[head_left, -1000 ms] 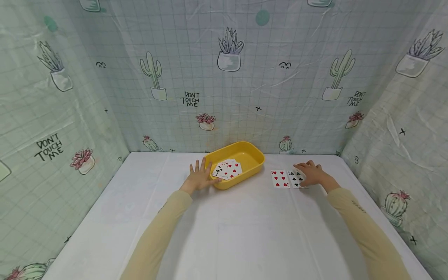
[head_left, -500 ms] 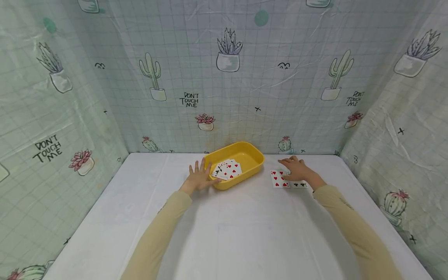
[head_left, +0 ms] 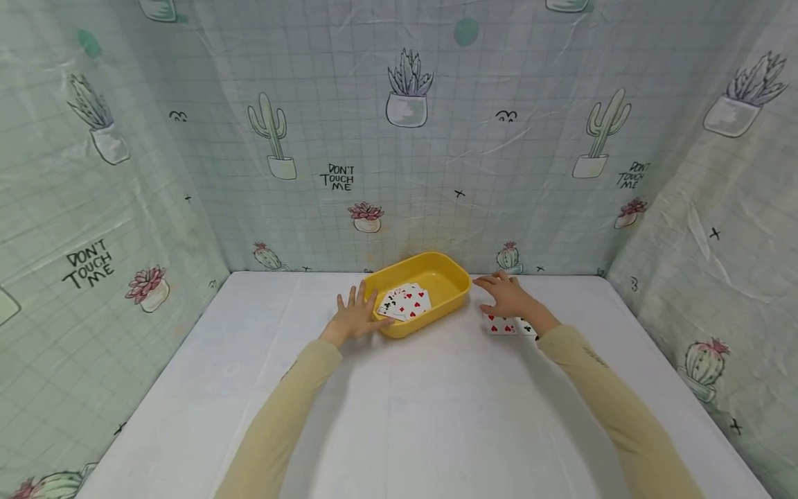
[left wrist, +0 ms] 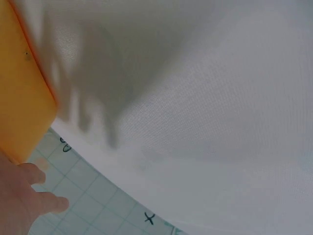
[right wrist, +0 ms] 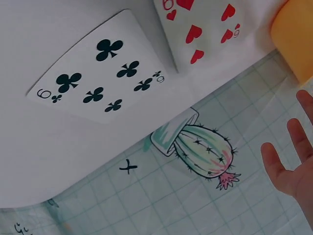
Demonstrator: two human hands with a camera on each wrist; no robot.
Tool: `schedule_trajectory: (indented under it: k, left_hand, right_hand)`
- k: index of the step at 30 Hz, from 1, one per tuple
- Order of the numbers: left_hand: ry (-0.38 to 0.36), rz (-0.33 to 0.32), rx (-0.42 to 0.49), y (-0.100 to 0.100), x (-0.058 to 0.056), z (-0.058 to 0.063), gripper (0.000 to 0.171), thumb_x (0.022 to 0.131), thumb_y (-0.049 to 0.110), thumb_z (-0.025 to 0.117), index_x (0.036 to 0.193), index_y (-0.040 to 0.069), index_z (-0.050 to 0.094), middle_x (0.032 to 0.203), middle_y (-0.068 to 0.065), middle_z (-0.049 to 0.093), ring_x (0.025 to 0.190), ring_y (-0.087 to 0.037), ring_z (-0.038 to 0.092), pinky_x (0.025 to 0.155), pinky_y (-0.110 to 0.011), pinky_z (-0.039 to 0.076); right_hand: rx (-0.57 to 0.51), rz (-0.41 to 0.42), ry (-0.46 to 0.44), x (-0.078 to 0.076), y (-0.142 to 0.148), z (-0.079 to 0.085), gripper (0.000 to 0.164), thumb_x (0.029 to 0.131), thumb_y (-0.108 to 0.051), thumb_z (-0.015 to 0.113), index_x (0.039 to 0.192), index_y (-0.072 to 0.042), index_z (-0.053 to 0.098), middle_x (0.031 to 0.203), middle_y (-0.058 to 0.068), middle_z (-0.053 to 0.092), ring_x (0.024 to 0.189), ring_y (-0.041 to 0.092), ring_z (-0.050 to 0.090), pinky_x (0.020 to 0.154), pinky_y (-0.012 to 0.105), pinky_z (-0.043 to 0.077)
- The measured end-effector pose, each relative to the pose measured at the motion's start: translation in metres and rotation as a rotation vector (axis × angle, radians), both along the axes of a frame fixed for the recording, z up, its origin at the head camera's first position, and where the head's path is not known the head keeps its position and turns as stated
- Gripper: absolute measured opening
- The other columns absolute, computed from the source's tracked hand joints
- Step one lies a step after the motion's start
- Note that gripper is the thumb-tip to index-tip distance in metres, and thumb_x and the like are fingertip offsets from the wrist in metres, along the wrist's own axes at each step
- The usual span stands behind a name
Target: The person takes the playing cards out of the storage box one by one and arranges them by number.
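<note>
A yellow tray [head_left: 450,283] stands near the table's back edge, with several loose playing cards [head_left: 406,301] lying face up in its left part. My left hand [head_left: 354,320] rests at the tray's left end, fingers spread and straight, thumb over the near rim. Just right of the tray, my right hand [head_left: 508,296] hovers with relaxed fingers pointing at its right end and nothing held. Under it on the table lie the six of hearts [right wrist: 200,29] and, beside it, the six of clubs [right wrist: 100,71]. In the head view the right hand partly hides both cards.
The white table [head_left: 424,416] reaches back to a fabric wall [head_left: 411,173] printed with cacti, close behind the tray. Similar fabric stands along the left and right sides.
My right hand has moved left from the six of clubs, over the six of hearts, to beside the tray. Both cards stayed in place. The left hand has not moved.
</note>
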State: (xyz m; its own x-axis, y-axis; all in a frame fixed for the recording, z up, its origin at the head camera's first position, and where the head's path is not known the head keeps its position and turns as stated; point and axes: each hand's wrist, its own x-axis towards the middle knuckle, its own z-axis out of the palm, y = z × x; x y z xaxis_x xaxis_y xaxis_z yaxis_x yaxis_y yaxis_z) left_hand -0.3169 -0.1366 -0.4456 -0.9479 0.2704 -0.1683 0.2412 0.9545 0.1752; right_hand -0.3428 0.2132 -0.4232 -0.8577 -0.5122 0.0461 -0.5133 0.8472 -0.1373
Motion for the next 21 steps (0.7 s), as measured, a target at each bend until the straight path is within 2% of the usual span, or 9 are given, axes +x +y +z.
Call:
schedule_trajectory:
  k: [9, 21]
  left_hand:
    - [-0.021, 0.008, -0.012, 0.001, -0.002, 0.0, 0.087, 0.082, 0.068, 0.032, 0.145, 0.015, 0.004, 0.149, -0.015, -0.015, 0.136, -0.04, -0.007, 0.105, -0.062, -0.002]
    - [-0.015, 0.002, -0.019, 0.001, -0.001, 0.0, 0.087, 0.082, 0.07, 0.028, 0.145, 0.015, 0.003, 0.149, -0.016, -0.014, 0.136, -0.04, -0.006, 0.105, -0.062, -0.001]
  right_hand:
    - [-0.024, 0.044, 0.049, 0.0, -0.023, 0.007, 0.055, 0.083, -0.025, 0.059, 0.132, -0.006, 0.042, 0.133, 0.013, 0.044, 0.117, 0.035, 0.034, 0.092, 0.062, 0.026]
    - [-0.078, 0.048, 0.035, -0.006, -0.05, 0.01, 0.054, 0.085, -0.031, 0.057, 0.131, -0.007, 0.044, 0.133, 0.011, 0.045, 0.12, 0.031, 0.034, 0.094, 0.057, 0.027]
